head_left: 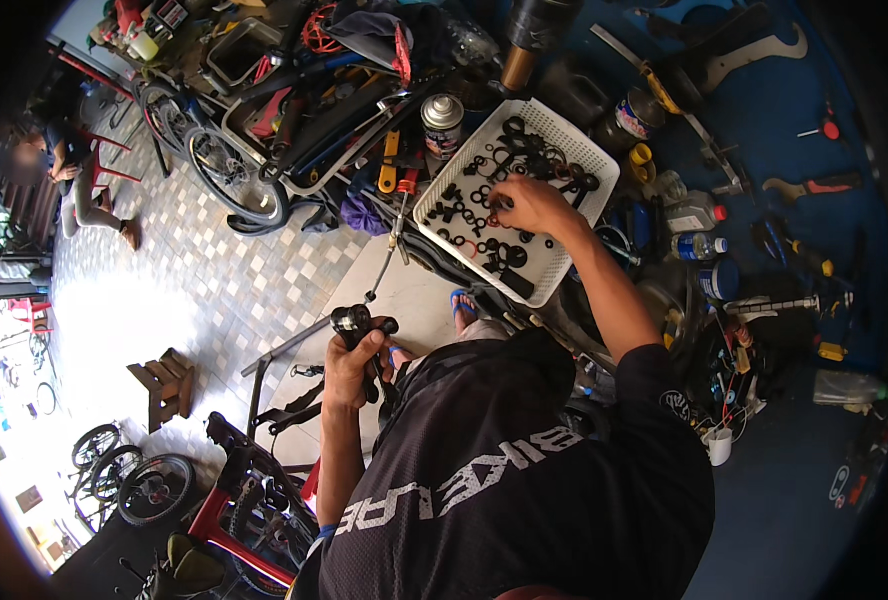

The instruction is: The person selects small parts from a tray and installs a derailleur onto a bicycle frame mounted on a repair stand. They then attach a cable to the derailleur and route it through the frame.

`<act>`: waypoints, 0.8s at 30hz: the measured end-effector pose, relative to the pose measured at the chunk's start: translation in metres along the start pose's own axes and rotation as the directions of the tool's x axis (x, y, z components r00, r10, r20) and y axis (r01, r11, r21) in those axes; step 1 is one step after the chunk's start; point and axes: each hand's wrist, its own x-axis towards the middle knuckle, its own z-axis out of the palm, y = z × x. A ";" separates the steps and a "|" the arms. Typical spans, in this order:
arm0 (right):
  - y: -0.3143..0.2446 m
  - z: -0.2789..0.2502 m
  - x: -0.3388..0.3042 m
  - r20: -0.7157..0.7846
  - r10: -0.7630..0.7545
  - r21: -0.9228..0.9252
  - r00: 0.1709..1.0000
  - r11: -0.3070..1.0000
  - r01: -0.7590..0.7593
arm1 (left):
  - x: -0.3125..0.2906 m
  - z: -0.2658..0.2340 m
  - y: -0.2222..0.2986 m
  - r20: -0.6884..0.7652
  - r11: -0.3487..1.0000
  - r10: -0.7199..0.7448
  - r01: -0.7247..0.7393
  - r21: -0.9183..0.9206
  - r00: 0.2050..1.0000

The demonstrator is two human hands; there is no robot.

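Note:
My left hand [349,368] is closed around a black cylindrical bike part [351,319] with a pale band and a short dark stub to its right. Most of its lower portion is hidden by the fingers. My right hand [532,208] reaches over a white perforated plastic basket [575,147], its fingers curled together among the small parts. Whatever sits between those fingertips is too small to make out. Inside the basket lie several black rubber rings [480,195], a reddish ring [469,249] and a dark rectangular piece [517,284].
A spray can [442,122] and a yellow tool [389,160] stand left of the basket. Bottles [699,246] line its right, below the blue tool wall [764,110]. A red bike frame [222,508] is at lower left, a wooden stool [164,388] on the tiles. Another person [84,180] sits far left.

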 end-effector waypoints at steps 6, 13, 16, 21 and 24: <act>-0.016 -0.006 0.004 0.016 0.031 0.028 0.999 0.999 -0.031 | -0.001 0.002 0.000 0.018 1.000 0.005 -0.005 -0.002 1.000; -0.015 0.017 0.032 -0.256 -0.018 0.040 0.967 0.999 0.029 | 0.007 0.008 0.002 0.029 1.000 0.002 -0.002 0.003 1.000; -0.008 0.010 0.032 -0.254 -0.027 0.373 0.967 0.920 0.124 | 0.006 0.008 0.004 0.021 1.000 0.018 -0.018 0.005 1.000; -0.036 -0.020 0.007 -0.309 -0.036 0.625 0.950 0.745 0.232 | 0.006 0.002 0.004 0.015 1.000 0.001 -0.002 0.006 1.000; -0.043 -0.028 -0.003 -0.331 -0.041 0.613 0.943 0.750 0.248 | 0.009 0.005 0.005 0.035 1.000 -0.013 0.012 0.023 0.999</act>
